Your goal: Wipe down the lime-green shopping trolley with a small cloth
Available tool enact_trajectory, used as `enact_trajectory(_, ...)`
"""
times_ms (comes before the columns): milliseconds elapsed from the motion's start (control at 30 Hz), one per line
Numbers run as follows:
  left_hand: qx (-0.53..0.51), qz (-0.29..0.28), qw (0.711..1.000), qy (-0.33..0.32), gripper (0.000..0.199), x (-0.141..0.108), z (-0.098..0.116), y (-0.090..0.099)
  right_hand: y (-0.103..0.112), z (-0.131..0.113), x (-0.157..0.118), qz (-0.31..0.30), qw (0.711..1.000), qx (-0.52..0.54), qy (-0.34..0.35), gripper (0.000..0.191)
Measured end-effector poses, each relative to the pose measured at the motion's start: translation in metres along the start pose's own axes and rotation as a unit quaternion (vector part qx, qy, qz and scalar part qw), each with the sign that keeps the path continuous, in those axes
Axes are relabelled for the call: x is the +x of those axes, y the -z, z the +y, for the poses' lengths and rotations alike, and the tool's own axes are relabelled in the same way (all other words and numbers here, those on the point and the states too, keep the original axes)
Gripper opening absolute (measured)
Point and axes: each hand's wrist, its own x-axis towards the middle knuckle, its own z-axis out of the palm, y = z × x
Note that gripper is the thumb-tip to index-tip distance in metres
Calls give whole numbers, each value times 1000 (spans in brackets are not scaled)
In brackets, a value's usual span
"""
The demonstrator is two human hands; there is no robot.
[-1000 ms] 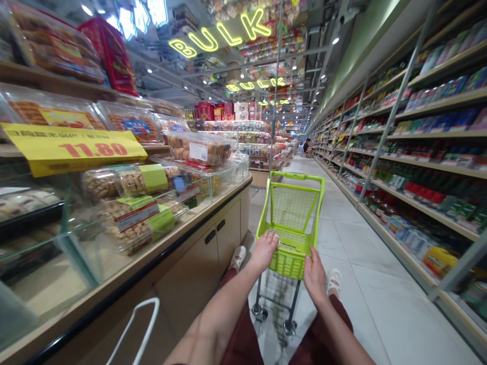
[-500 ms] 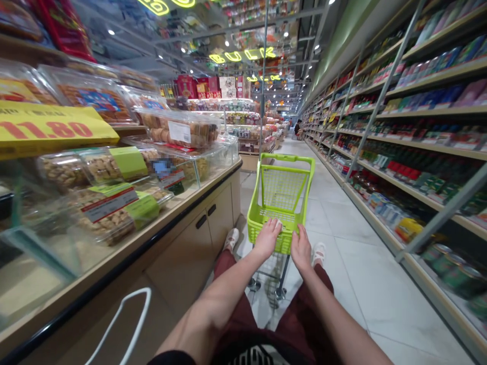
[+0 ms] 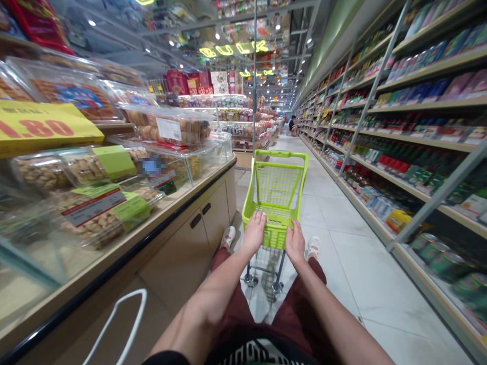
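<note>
With the left hand (image 3: 254,232) and right hand (image 3: 294,242) apart and both closed over its near rim, the lime-green shopping cart (image 3: 282,153) stands at 12 o'clock on the white tile floor (image 3: 342,223). Clear tubs of biscuits (image 3: 91,213) fill a glass-fronted counter (image 3: 175,266) at 10 o'clock, beneath a yellow price sign (image 3: 45,124). Stocked grocery shelves (image 3: 418,152) line 2 o'clock; a neon BULK sign (image 3: 233,49) hangs at 12 o'clock.

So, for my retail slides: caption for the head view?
Left hand and right hand rest on a lime-green shopping cart in a supermarket aisle beside a snack counter.
</note>
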Motion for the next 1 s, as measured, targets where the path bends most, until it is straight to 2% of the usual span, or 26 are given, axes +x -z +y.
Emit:
enact_trajectory(100,-13,-6,998,-58,41,1,25,-5,0,1,1,-7,1000,-3,-2,53)
enact_trajectory(200,-15,-15,996,-91,42,1,23,-1,2,4,1,-15,1000,-15,2,52)
enact_trajectory(367,-3,-23,999,-45,41,-1,2,10,3,-3,-6,-16,997,-78,19,48)
enact_trajectory(467,-32,-20,998,-40,46,-2,8,9,4,-16,-13,-11,994,-89,65,45)
enact_trajectory(533,-70,-18,997,-32,53,-2,14,6,3,-25,-16,-36,994,-43,90,45)
enact_trajectory(600,-116,-17,993,-25,63,-2,17,4,1,-32,-17,-68,996,24,52,46)
enact_trajectory(667,-168,-11,985,-37,69,-5,16,2,-5,-37,-15,-90,992,84,-29,48)
enact_trajectory(767,-258,5,964,-60,72,-12,10,0,-15,-42,-12,-112,976,152,-106,52)
enact_trajectory(833,-328,8,943,-47,73,-17,7,1,-23,-43,-11,-115,965,190,-137,53)
enact_trajectory(933,-446,1,895,18,75,-21,5,5,-31,-47,-13,-98,938,269,-194,56)
enact_trajectory(1000,-526,14,844,102,72,-22,5,10,-33,-50,-15,-84,909,342,-223,60)
